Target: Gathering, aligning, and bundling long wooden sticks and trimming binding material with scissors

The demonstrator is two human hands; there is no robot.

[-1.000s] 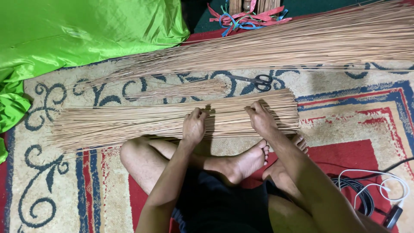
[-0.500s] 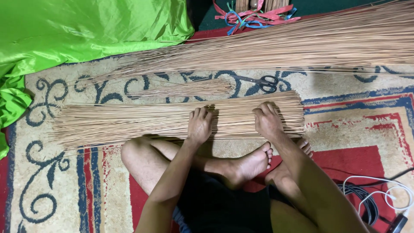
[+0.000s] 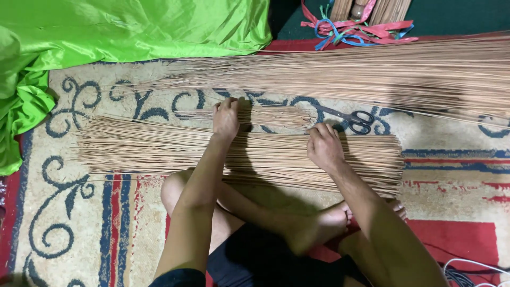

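Person seated cross-legged on a patterned rug (image 3: 79, 212); both arms extend forward over the knees.

Risk notes, nearest first. The flat bundle of thin tan sticks (image 3: 159, 149) lies loose and untied directly under both wrists. Any sideways drag of a forearm would likely fan the sticks out of line; they look light and slippery against each other. Right hand (image 3: 323, 146) rests on the far edge of this bundle, fingers curled down onto the sticks, seemingly pinching a few; exact grip cannot be told. If it lifts unevenly, a few sticks could snap or slide free. Left hand (image 3: 226, 118) reaches just past the bundle, fingers bent onto the small sheaf of sticks (image 3: 265, 116) lying beyond it; it looks like a light grasp, not a clench. The sheaf is short and thin, so it could scatter if pulled by one end.

Just beyond and right of the right hand: black-handled scissors (image 3: 357, 121) on the rug, blades toward the sheaf. A blind reach could catch them.

Farther out: long pile of sticks (image 3: 372, 72), then coloured ribbons (image 3: 356, 29). Far left of the left hand: green cloth (image 3: 117, 26).
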